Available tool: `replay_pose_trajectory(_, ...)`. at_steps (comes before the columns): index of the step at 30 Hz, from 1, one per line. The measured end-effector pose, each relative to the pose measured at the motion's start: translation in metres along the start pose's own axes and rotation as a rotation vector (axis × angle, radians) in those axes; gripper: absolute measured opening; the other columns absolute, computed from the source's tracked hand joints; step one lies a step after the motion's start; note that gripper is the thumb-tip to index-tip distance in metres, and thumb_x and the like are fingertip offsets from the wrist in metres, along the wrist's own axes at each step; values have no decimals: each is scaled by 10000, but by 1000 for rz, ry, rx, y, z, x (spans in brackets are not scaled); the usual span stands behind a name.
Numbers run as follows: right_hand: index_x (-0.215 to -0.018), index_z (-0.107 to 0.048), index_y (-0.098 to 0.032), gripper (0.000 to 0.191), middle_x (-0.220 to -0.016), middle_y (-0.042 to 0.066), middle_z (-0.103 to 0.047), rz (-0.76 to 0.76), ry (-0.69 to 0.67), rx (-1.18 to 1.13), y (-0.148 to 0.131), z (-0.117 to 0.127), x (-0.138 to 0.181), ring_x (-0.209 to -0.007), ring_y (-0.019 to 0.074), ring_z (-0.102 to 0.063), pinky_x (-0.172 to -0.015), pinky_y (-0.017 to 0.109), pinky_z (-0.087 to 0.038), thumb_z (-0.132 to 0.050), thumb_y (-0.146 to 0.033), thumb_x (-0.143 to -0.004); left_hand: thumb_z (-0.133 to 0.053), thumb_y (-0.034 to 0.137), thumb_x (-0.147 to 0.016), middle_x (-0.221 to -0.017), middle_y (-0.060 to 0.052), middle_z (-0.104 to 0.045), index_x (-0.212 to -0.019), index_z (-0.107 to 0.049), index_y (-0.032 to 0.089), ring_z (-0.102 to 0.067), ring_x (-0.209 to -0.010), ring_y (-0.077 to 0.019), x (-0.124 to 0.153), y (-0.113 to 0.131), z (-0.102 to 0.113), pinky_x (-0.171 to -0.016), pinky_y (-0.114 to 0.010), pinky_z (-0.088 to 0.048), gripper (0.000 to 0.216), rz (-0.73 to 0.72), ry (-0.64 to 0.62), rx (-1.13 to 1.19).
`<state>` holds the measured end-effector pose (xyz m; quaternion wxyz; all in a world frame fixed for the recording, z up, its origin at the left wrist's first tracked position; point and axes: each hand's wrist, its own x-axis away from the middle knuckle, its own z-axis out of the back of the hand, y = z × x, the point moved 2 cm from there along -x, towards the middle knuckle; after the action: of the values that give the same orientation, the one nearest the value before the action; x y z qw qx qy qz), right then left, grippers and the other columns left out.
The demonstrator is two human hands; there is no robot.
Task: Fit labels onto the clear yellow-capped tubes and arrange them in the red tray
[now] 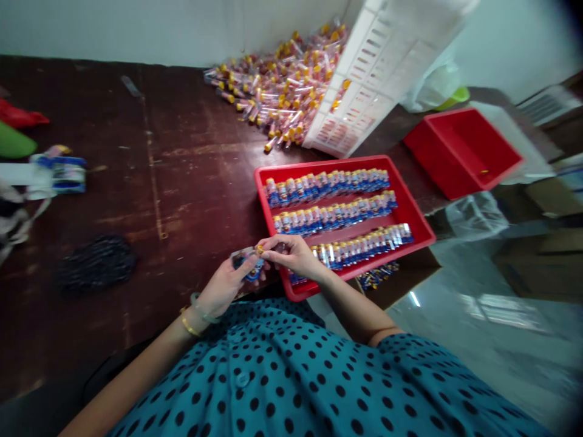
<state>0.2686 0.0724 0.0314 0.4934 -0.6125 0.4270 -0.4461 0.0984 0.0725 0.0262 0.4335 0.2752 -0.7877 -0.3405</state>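
Note:
My left hand point(226, 280) is closed around a small blue printed packet point(254, 272) with a clear part, just left of the red tray's near corner. My right hand point(295, 255) reaches over the near left side of the red tray point(342, 286) and meets the left one. Its thumb and fingers pinch a small yellow-capped piece point(259, 249) at the packet's upper edge; the rest of that piece is hidden by the fingers. Inside the tray stand three long rows of yellow-topped tubes in blue packaging point(334, 214).
Behind the tray lies a heap of clear tubes with yellow caps point(282, 91), beside a tilted white plastic crate point(359, 79). A second red bin point(464, 149) is at the right. Black netted material point(98, 262) lies left. An open carton point(405, 276) stands below the table edge.

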Motion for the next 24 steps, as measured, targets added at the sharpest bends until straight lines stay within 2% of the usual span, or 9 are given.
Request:
replay_pose_trajectory(3, -852, -660, -184, 242, -989, 33, -711, 92, 260, 149, -19, 61, 3, -542, 64, -535, -503, 202, -447, -696, -420, -811, -738, 437, -771, -914, -73, -723, -1099, -695, 189, -650, -761, -181, -5, 3, 6, -668, -268, -563, 414, 31, 48, 25)
replay_pose_trajectory(6, -934, -662, -177, 254, -960, 40, -707, 131, 701, 541, -58, 170, 29, -565, 72, -521, -540, 211, -427, -599, -416, -877, -781, 367, -734, -952, -68, -725, -1055, -705, 203, -661, -855, -206, -12, 1, 16, -703, -264, -583, 369, 70, 97, 9)
replay_pose_trajectory(8, -949, -666, -143, 244, -895, 52, -698, -23, 1009, 935, -85, 241, 59, -654, 88, -546, -615, 212, -415, -570, -361, -894, -813, 359, -688, -901, -56, -723, -955, -711, 201, -660, -841, -216, -15, -2, 22, -646, -255, -586, 326, 98, 109, -10)
replay_pose_trajectory(9, -926, -668, -134, 225, -864, 56, -693, -209, 1073, 1125, -93, 270, 73, -704, 96, -557, -650, 216, -402, -575, -335, -886, -824, 366, -670, -867, -50, -719, -921, -709, 199, -657, -808, -214, -15, -4, 25, -607, -249, -582, 322, 114, 106, -19)
replay_pose_trajectory(12, -723, -644, -104, 155, -776, 101, -678, -418, 1118, 1206, -99, 323, 106, -757, 123, -560, -685, 254, -371, -647, -222, -822, -830, 390, -656, -795, -32, -706, -948, -704, 206, -625, -695, -187, -14, -8, 27, -528, -235, -559, 367, 153, 73, -38)
replay_pose_trajectory(15, -615, -606, -128, 235, -714, 119, -669, -529, 1097, 1180, -89, 334, 121, -770, 159, -584, -699, 276, -387, -672, -247, -807, -818, 396, -678, -881, -37, -724, -1051, -695, 221, -640, -748, -188, -13, -11, 27, -596, -237, -583, 430, 139, 72, -44)
replay_pose_trajectory(19, -764, -659, -118, 232, -802, 147, -684, -534, 1092, 1141, -84, 324, 113, -855, 229, -618, -756, 311, -435, -631, -333, -847, -767, 452, -729, -1030, -68, -728, -983, -717, 202, -659, -964, -244, -18, -12, 23, -746, -286, -608, 360, 104, 65, -33)
replay_pose_trajectory(21, -899, -671, -108, 324, -856, 142, -687, -462, 1022, 1091, -80, 307, 95, -858, 229, -624, -764, 316, -457, -508, -387, -922, -760, 455, -737, -925, -67, -731, -911, -714, 188, -671, -878, -238, -20, -11, 17, -642, -278, -601, 322, 100, 26, -52)
replay_pose_trajectory(24, -1032, -676, -139, 400, -953, 95, -694, -327, 741, 968, -63, 253, 54, -830, 180, -627, -766, 291, -491, -394, -416, -973, -803, 406, -700, -736, -37, -699, -847, -700, 169, -651, -695, -190, -24, -8, 5, -462, -214, -503, 298, 35, 24, -70)
